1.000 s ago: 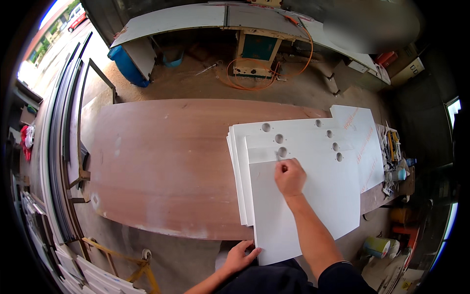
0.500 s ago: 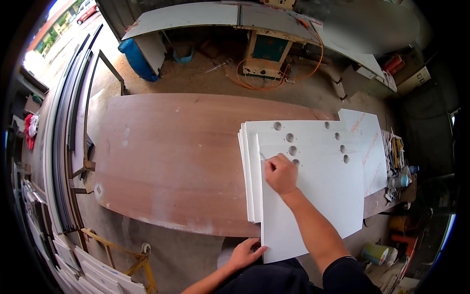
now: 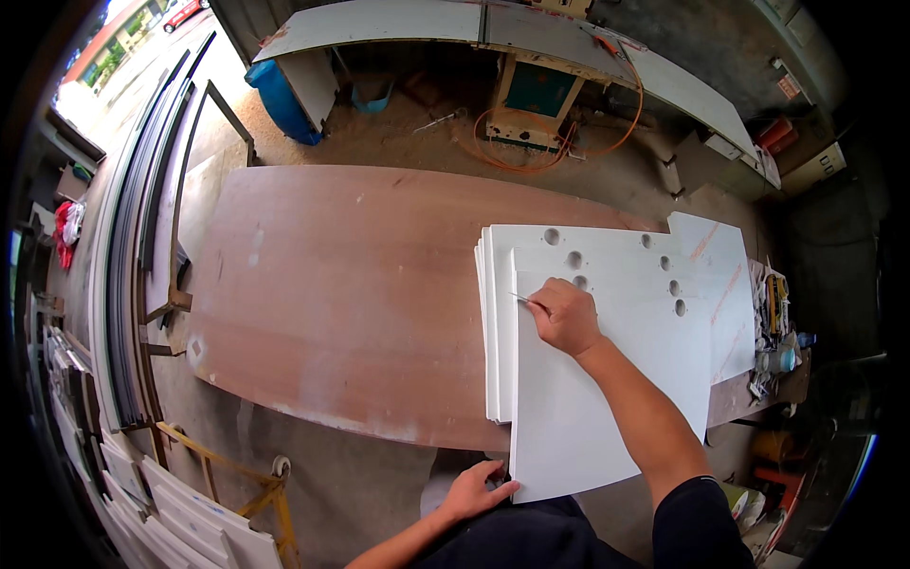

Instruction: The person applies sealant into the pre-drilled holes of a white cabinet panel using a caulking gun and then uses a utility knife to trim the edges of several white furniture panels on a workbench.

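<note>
A large white panel (image 3: 607, 408) lies at the near right of the table, overhanging its front edge. My right hand (image 3: 567, 318) is closed above the panel's left edge, with a thin, pointed metal tool (image 3: 519, 298) sticking out past the thumb. The rest of that tool is hidden in the fingers. At the panel's near left corner, my left hand (image 3: 479, 490) grips the edge, thumb on top. Beneath and beyond are stacked white panels (image 3: 500, 351), the upper one with two rows of round holes (image 3: 574, 260).
The brown table (image 3: 360, 303) stretches left. Tools and small containers crowd its right end (image 3: 777, 322). Long strips (image 3: 142, 247) lean on a rack at left, above a yellow trolley (image 3: 270, 488). An orange hose (image 3: 531, 163) coils beneath the back bench (image 3: 398, 24).
My right hand has turned, so the metal tool's tip now shows at the panel's left edge. The whole view has shifted slightly. My left hand keeps its hold on the corner.
</note>
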Available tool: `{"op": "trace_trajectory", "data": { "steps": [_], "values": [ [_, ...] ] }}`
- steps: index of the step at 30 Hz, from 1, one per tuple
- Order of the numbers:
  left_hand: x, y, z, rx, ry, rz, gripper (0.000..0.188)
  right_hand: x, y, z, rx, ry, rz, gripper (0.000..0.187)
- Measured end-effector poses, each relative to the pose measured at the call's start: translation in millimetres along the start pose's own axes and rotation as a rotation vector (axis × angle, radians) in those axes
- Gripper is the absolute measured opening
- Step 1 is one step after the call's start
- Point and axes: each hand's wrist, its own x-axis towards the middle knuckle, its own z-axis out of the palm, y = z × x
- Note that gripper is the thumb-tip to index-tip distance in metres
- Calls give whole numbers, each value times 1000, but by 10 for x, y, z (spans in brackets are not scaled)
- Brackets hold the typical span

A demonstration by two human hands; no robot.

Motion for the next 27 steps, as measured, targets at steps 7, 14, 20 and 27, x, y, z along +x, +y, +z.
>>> {"op": "trace_trajectory", "data": {
  "steps": [7, 14, 20, 27],
  "values": [
    [-97, -63, 23, -104, 11, -20, 60, -399, -234, -116, 33, -248, -194, 12],
    [-205, -120, -89, -149, 76, -21, 59, -61, -15, -17, -36, -5, -104, 8],
    [-287, -475, -20, -363, 247, -87, 59, -444, -263, -22, 8, -141, -140, 10],
    [-369, -691, 123, -477, 389, -202, 54, -1419, -757, -224, 117, -313, -274, 13]
  ]
}}
